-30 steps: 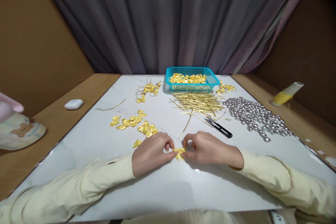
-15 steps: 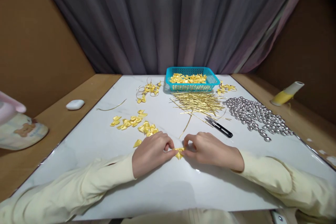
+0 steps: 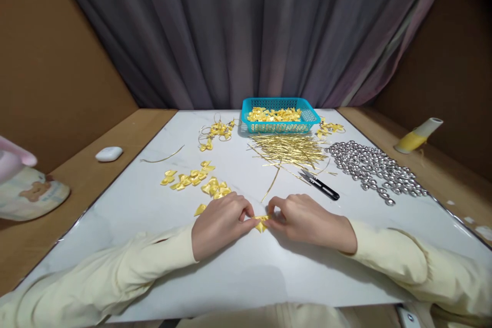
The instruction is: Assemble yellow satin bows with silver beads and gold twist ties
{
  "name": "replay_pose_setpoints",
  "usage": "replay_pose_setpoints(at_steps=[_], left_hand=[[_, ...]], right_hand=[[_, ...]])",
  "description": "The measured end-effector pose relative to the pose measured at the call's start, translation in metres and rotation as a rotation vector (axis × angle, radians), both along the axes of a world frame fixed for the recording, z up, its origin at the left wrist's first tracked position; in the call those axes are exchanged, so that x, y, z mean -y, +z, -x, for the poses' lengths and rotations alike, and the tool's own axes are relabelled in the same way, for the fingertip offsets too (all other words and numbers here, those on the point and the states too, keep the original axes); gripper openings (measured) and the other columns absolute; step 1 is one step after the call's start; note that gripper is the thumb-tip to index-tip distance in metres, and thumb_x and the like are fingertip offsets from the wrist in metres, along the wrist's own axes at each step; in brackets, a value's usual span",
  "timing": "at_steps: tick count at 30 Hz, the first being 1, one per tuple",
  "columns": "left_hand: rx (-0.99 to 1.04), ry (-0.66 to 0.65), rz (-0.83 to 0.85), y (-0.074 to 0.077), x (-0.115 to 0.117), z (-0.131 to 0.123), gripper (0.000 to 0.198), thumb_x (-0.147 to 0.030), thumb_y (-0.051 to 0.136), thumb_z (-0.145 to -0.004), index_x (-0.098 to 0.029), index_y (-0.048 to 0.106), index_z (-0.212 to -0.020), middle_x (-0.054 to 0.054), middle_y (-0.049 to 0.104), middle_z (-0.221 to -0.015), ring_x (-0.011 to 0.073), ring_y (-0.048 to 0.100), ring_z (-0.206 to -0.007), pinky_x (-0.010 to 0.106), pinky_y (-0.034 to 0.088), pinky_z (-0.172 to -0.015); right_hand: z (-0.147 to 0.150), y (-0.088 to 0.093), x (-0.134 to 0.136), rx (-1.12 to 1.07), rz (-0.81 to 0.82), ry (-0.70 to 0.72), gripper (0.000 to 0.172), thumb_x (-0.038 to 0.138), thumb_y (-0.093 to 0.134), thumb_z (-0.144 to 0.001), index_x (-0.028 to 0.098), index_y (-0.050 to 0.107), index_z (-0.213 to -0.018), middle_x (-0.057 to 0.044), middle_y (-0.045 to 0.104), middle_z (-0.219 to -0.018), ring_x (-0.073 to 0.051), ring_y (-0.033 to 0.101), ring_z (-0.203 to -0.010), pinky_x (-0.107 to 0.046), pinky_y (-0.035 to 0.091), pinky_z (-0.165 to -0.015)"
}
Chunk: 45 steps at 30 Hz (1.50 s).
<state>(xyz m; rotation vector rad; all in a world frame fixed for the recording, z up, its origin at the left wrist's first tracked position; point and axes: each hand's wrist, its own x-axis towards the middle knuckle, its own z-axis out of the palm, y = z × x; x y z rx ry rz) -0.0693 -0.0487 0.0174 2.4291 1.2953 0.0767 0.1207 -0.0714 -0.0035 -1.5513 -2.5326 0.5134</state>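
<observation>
Between my two hands, low over the white table (image 3: 246, 282), is a small yellow satin ribbon bow (image 3: 261, 224). My left hand (image 3: 225, 225) pinches its left side between thumb and forefinger. On the right side, my right hand (image 3: 307, 220) pinches it the same way. The fingertips cover the bow's ends, and I cannot make out whether a wire is in them too. Loose yellow bows (image 3: 192, 178) lie beyond my left hand, one partly hidden by it. A single gold wire tie (image 3: 272, 182) points toward my hands from a larger pile.
Behind are a blue basket (image 3: 280, 128) of yellow bows and a heap of gold wire ties (image 3: 288, 149). Black thread snips (image 3: 322, 186) and silver beads (image 3: 376, 169) lie right. Bows with wire loops (image 3: 217, 132) are at back left. A white case (image 3: 109, 154) sits left.
Both hands keep their pinch on the bow with hardly any movement. The whole view has shifted very slightly.
</observation>
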Motion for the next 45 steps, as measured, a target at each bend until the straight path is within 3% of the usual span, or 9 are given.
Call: replay_pose_setpoints(at_steps=[19, 45], left_hand=[[-0.067, -0.13, -0.243, -0.01, 0.009, 0.003, 0.022, -0.034, 0.049, -0.086, -0.017, 0.06, -0.078, 0.003, 0.06, -0.074, 0.0184, 0.053, -0.074, 0.028, 0.034, -0.061], [-0.06, -0.124, -0.279, -0.012, 0.01, 0.001, 0.024, -0.036, 0.048, -0.087, -0.017, 0.059, -0.076, 0.003, 0.06, -0.072, 0.0185, 0.053, -0.072, 0.03, 0.035, -0.062]], right_hand=[[0.003, -0.001, 0.005, 0.032, -0.041, 0.0, 0.023, 0.034, 0.044, -0.087, 0.016, 0.058, -0.091, -0.002, 0.064, -0.064, -0.013, 0.057, -0.055, -0.026, 0.02, -0.05], [0.003, -0.002, 0.006, 0.054, -0.066, -0.015, 0.025, 0.037, 0.044, -0.086, 0.017, 0.058, -0.09, -0.002, 0.066, -0.065, -0.016, 0.061, -0.057, -0.027, 0.019, -0.049]])
